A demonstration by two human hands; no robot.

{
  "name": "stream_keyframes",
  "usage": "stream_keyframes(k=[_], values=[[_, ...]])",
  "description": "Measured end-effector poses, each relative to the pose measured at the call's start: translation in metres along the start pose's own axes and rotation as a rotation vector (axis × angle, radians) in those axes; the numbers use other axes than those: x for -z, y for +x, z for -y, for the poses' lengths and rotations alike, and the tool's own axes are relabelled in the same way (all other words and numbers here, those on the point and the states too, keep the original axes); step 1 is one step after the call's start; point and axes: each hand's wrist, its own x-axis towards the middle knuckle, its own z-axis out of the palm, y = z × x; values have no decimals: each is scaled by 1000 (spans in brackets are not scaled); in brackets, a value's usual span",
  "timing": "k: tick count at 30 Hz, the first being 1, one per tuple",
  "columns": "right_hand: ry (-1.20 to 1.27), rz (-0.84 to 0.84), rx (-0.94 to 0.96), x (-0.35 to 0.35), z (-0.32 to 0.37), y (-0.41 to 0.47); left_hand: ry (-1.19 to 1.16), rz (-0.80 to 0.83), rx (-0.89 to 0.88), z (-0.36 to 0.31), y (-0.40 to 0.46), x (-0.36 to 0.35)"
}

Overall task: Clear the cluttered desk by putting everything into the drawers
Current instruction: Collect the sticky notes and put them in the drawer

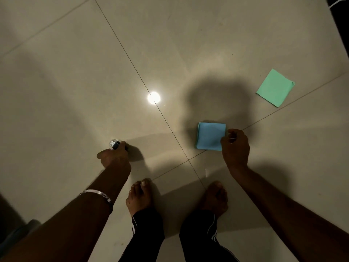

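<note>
I look straight down at a tiled floor. A square blue paper pad [209, 136] lies on the tiles in front of my feet. My right hand [236, 146] pinches its right edge with curled fingers. A small silver and black object [114, 144] sits at the left, and my left hand [113, 156] grips it from behind, hiding most of it. A green paper pad [275, 87] lies apart at the upper right. No desk or drawer shows in the head view.
My two bare feet [140, 193] stand on the beige floor tiles [75, 82] at the bottom middle. A lamp's bright reflection [154, 97] shines on the floor. A dark object with a white cable [340, 8] fills the top right corner.
</note>
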Motion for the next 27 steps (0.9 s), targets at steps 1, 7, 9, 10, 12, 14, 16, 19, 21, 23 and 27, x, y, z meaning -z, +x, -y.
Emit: stream_keyframes(k=[1,7,9,10,12,14,16,19,21,23,27], values=[[0,-1,-5,-1,-1,0,1,-12,-46,3,-2,1],[-31,0,3,-3,-9,-2,106,-38,-136,11,4,-3],[-14,-5,-12,-4,-9,-3,134,15,-110,12,-1,-3],[-8,-6,-14,-4,-9,-3,146,17,-88,14,1,-2],[-15,-2,-4,-5,-9,-4,81,82,-56,-7,9,7],[-14,4,-5,-7,-9,-3,-236,226,-78,-75,29,23],[6,7,-17,-8,-9,-1,-523,423,-130,-153,37,35],[17,6,-26,-10,-11,5,-567,531,-187,-204,6,26],[30,18,-50,-10,-12,8,-515,528,-195,-208,-8,12],[37,33,-66,-9,-12,10,-467,532,-197,-216,-15,4],[39,79,-85,-5,-13,17,-469,546,-222,-221,-19,-5]])
